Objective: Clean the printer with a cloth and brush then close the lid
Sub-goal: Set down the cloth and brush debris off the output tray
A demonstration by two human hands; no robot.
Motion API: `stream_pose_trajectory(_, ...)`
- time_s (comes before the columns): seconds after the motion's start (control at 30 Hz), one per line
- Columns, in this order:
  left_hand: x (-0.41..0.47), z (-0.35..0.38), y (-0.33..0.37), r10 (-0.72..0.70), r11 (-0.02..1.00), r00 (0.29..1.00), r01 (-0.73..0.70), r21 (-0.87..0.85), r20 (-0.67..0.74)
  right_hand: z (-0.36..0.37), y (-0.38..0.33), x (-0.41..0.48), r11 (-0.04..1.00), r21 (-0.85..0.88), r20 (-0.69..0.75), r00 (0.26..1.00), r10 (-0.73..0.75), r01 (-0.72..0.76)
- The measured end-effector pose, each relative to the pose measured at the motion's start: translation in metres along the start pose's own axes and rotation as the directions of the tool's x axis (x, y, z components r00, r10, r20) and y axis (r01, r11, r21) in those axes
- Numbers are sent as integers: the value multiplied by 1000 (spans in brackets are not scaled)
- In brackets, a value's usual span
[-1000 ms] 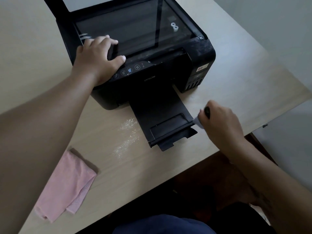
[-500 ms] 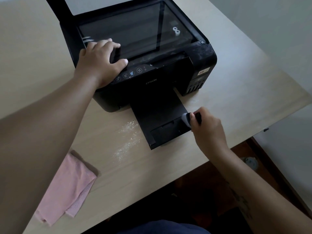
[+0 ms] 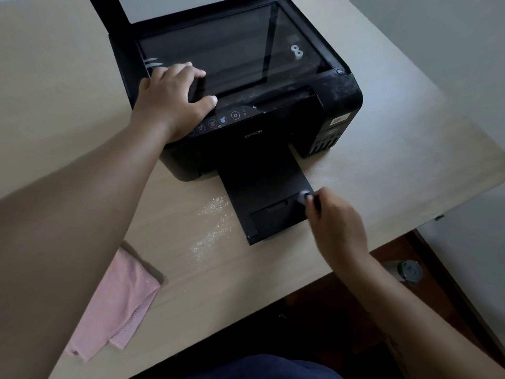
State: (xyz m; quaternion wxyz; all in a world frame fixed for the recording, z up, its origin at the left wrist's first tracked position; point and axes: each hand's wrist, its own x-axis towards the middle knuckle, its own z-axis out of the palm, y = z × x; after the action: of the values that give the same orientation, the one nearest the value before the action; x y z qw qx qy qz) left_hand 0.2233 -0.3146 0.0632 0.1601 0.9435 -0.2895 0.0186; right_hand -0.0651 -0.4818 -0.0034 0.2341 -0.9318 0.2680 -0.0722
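Observation:
A black printer [image 3: 273,138] stands on the table with its lid [image 3: 109,12] raised and the scanner glass [image 3: 232,50] bare. My left hand [image 3: 172,102] presses flat on the printer's front left corner, by the control panel. My right hand [image 3: 336,228] grips a small brush [image 3: 304,197], whose pale bristles touch the right side of the black output tray [image 3: 267,198]. A folded pink cloth [image 3: 117,307] lies on the table at the lower left, apart from both hands.
White dust [image 3: 213,225] is scattered on the wooden table [image 3: 396,149] left of the tray. The table's front edge runs diagonally just below my right hand. A small grey round object [image 3: 410,270] sits on the floor at the right.
My right hand has carried the brush leftward from beside the tray's end onto the tray surface. My left hand has stayed on the printer.

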Motion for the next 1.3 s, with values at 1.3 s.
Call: stream_pose_trajectory(1.3,-3,1,3,0,1000,1000,0,27,1,38,-29,90,995,12,-56,993,-102,103)
